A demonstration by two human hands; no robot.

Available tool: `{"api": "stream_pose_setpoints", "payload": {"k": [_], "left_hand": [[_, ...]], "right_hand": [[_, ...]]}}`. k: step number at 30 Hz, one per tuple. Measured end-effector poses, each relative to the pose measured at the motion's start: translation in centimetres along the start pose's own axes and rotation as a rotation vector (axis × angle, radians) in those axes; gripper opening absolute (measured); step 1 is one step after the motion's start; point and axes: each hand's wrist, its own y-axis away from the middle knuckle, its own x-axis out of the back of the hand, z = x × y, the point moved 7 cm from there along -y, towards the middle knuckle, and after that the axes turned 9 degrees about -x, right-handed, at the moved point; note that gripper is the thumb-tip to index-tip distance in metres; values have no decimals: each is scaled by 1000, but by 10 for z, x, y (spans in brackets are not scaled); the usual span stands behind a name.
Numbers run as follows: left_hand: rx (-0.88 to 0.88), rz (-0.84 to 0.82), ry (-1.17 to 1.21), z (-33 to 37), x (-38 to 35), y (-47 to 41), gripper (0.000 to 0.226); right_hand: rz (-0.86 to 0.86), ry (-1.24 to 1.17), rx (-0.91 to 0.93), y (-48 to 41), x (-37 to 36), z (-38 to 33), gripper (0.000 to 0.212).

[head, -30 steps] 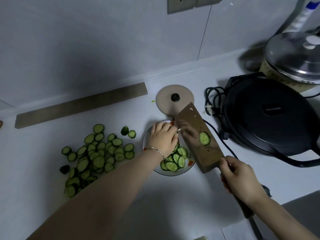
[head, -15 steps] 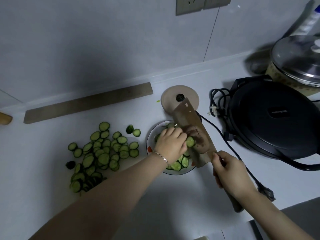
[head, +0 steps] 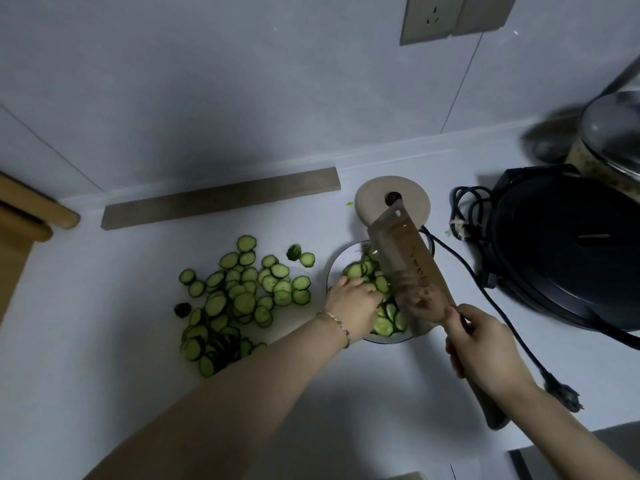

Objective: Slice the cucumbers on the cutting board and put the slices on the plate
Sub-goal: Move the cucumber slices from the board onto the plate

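Note:
A heap of cucumber slices (head: pixel 239 299) lies on the white counter at centre left. To its right stands a white plate (head: pixel 333 271) holding more cucumber slices (head: pixel 356 271). My left hand (head: pixel 355 306) reaches over the plate's left side, its fingers down among the slices there. My right hand (head: pixel 485 344) grips the handle of a broad cleaver (head: pixel 408 268), whose blade is tilted over the plate's right half. No slice shows on the blade. No cutting board is visible under the heap.
A round beige lid (head: pixel 374 199) lies just behind the plate. A black electric griddle (head: pixel 568 251) with its cord and plug (head: pixel 564 400) sits at right, a glass-lidded pot (head: pixel 613 140) behind it. A wooden strip (head: pixel 221 199) lies along the wall.
The cleaver has turned steeper over the plate and the slice that clung to its blade is gone. My left hand has moved from the blade down to the plate's left side.

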Motion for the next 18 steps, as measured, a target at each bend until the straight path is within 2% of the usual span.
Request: {"api": "stream_pose_setpoints", "payload": {"k": [2,4,6,8,11,14,16,18], "left_hand": [[151,-4,54,-19,8,16,24],[354,89,107,-47,18,43,27],[573,224,209,-80,22,84,40],[704,337,286,-105,18,132,53],[744,416,291,-126,2,188,56],[773,404,282,-134,-16,228,61],[722,354,297,-129,-31,244,74],[659,225,278,-122,-48,251,98]], "right_hand": [[3,-13,10,4,-3,-4,35],[-2,-47,23,9,-9,-8,36],[-46,-96,29,15,-24,-9,38],[-111,-170,4,21,-49,-3,38],[-192,-195,-42,32,-95,18,39],[-239,-177,-110,43,-134,47,38],[-241,-173,-166,50,-151,64,37],[-240,-182,-209,55,-162,77,36]]}}
